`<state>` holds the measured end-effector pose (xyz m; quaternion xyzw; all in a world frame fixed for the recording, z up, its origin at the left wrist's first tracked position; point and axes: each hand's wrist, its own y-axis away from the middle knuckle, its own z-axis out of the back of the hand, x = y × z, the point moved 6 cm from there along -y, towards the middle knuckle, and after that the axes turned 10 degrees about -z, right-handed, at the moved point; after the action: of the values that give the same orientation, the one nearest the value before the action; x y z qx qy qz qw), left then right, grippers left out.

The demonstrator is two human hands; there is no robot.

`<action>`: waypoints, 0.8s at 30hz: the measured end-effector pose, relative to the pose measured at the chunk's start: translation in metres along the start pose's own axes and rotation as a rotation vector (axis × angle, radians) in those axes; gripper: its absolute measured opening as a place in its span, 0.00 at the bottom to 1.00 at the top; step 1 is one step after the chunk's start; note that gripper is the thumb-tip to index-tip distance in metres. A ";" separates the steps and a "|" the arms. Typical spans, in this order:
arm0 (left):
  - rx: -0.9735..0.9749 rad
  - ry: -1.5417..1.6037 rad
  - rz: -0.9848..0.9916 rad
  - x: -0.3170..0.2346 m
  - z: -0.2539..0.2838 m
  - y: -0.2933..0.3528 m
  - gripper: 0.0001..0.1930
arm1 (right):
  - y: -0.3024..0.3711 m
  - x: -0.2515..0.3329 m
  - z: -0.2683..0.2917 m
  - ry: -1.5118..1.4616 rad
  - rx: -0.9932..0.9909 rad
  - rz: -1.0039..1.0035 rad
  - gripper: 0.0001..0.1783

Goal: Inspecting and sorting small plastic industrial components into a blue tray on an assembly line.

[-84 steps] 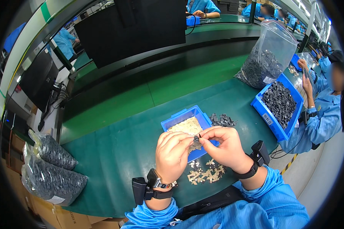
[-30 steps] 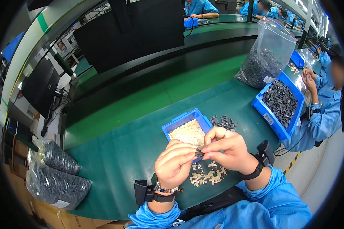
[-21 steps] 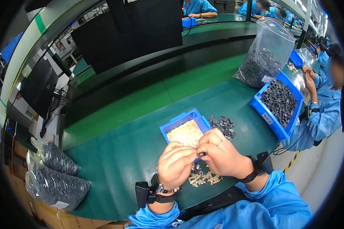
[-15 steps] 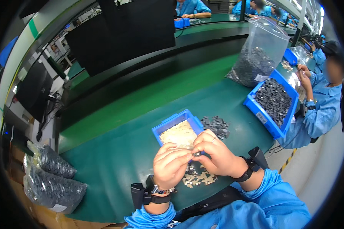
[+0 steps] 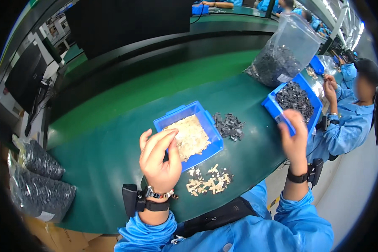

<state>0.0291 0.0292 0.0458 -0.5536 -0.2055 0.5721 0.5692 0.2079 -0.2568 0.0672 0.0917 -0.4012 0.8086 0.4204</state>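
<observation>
My left hand is raised over the near left edge of a small blue tray filled with flat cream-coloured pieces. Its fingertips are drawn together in a pinch; whatever is between them is hidden. On the right, my right hand is smeared by motion at the near corner of a larger blue bin of small black plastic parts. Whether it holds anything does not show. A loose pile of black parts lies beside the small tray, and cream and metallic pieces are scattered in front of it.
A clear bag of black parts stands behind the larger bin. More filled bags sit at the left end of the green table. A dark panel rises at the back. A co-worker in blue sits at the right.
My hands have parted: the right went right to the larger bin, and the left moved slightly left and up. The small dark part held between them no longer shows. The view has shifted.
</observation>
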 end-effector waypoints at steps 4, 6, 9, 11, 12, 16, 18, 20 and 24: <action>0.012 -0.003 0.000 0.004 0.001 0.003 0.09 | 0.046 0.065 -0.064 -0.157 0.575 0.174 0.12; 0.011 -0.002 -0.003 0.004 0.000 0.003 0.09 | 0.062 0.076 -0.086 -0.180 0.696 0.226 0.12; 0.002 0.012 -0.021 0.004 0.001 0.003 0.08 | 0.069 0.088 -0.102 -0.134 0.752 0.232 0.12; -0.008 0.045 -0.032 0.004 0.002 0.003 0.08 | 0.069 0.092 -0.108 -0.093 0.792 0.203 0.09; -0.009 0.043 -0.033 0.003 0.003 0.003 0.08 | 0.068 0.093 -0.108 -0.095 0.792 0.205 0.09; -0.005 0.067 -0.025 0.001 0.004 0.001 0.08 | 0.069 0.091 -0.111 -0.065 0.867 0.224 0.06; 0.009 0.081 -0.023 0.000 0.003 0.001 0.08 | 0.070 0.091 -0.112 -0.071 0.895 0.230 0.06; 0.009 0.082 -0.028 -0.001 0.003 0.000 0.08 | 0.070 0.091 -0.112 -0.056 0.893 0.237 0.06; 0.010 0.106 -0.032 -0.001 0.001 0.000 0.09 | 0.072 0.090 -0.112 -0.110 0.857 0.264 0.07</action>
<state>0.0279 0.0290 0.0468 -0.5767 -0.1811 0.5338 0.5913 0.1186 -0.1443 -0.0048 0.2483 -0.0603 0.9424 0.2157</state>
